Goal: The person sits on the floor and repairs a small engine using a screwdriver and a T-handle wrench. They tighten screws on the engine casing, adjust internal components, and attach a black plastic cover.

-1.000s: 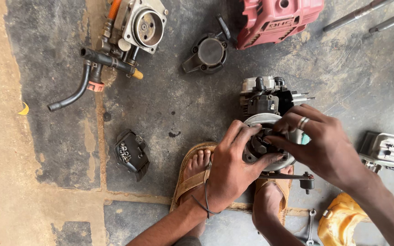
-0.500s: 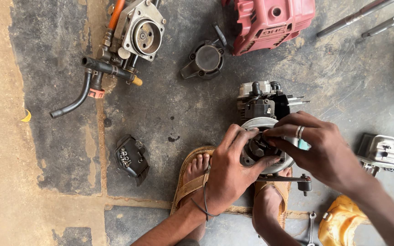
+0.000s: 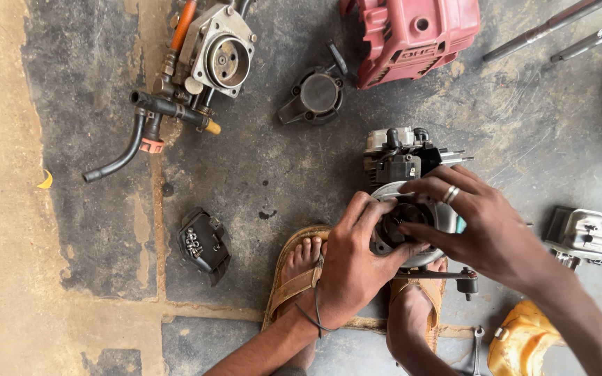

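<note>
A small grey engine (image 3: pixel 398 157) with a round flywheel (image 3: pixel 444 216) stands on the concrete floor between my sandalled feet. My left hand (image 3: pixel 346 268) grips the flywheel's left edge from below. My right hand (image 3: pixel 485 226), a ring on one finger, reaches over from the right with its fingertips pinched on a dark part at the flywheel's centre. The hands hide most of the flywheel.
A red plastic cover (image 3: pixel 412 35) lies at the top. A metal pump body with hoses (image 3: pixel 207 56) lies top left, a round black cap (image 3: pixel 315 94) beside it, a small black part (image 3: pixel 205 244) to the left. A silver muffler (image 3: pixel 587 230) and a yellow piece (image 3: pixel 520 345) lie right.
The view has drifted slightly. My hands stay on the flywheel, the right fingers shifting a little at its centre.
</note>
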